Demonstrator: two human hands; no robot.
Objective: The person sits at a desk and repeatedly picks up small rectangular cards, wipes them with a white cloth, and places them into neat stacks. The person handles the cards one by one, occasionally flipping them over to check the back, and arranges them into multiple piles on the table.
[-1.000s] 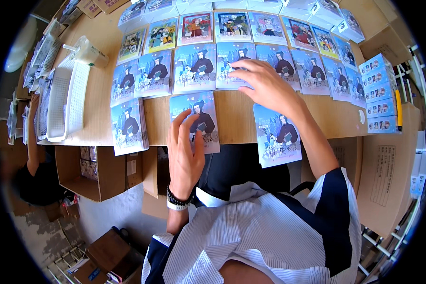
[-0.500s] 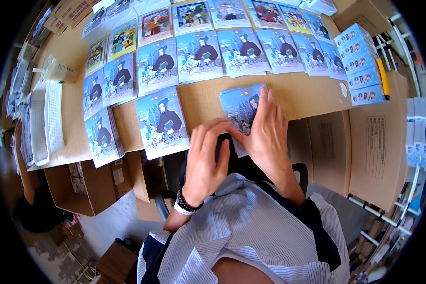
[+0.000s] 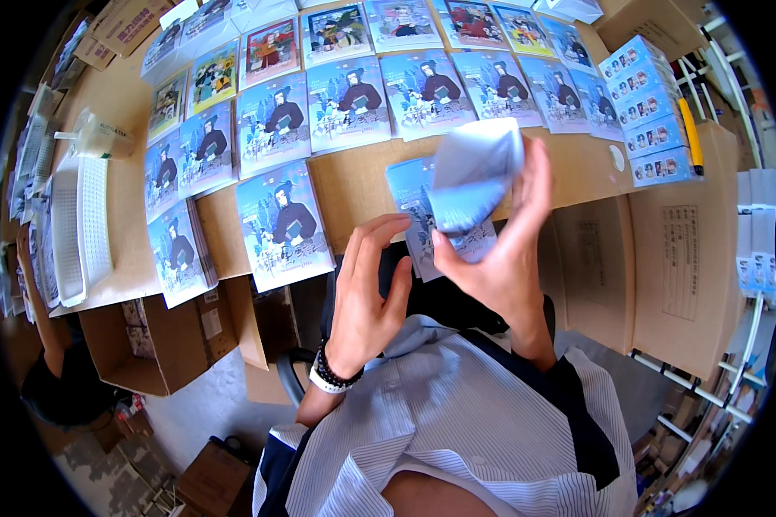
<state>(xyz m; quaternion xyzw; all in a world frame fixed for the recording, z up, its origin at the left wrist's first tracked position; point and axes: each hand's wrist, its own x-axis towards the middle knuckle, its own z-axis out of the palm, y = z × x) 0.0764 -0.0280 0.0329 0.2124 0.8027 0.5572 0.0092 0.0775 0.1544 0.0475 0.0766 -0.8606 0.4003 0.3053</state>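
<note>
Booklet point(image 3: 478, 172), pale blue and motion-blurred, sits up off the table point(image 3: 358, 185) at about 1 o'clock from frame centre, pinched in the right hand point(image 3: 500, 250). Going left to right: at 9 o'clock a white slotted tray point(image 3: 82, 224) lies along the table's left edge, w/ a clear plastic piece just above it. Below the tray, at 8 o'clock, an open cardboard box point(image 3: 151, 332) sits under the table edge. Next, rows of blue illustrated booklets cover the table top from 10 to 1 o'clock; one stack point(image 3: 284, 224) lies nearest, just left of the hands, another smaller stack at its left. Left hand point(image 3: 366, 293) at centre, palm side toward the body, fingers spread and loose, grip wide open & holding nothing, fingertips near the held booklet's lower edge but apart from it; beaded wristband at the wrist. Right hand's grip is closed on the booklet, thumb at its lower corner, fingers up behind it. Under it another blue booklet point(image 3: 414, 194) lies flat at the table's near edge. Further right, at 2 o'clock, a column of small blue boxes point(image 3: 651, 112), w/ a yellow cutter beside them, then flat cardboard sheets point(image 3: 672, 258) at 3 o'clock.
</note>
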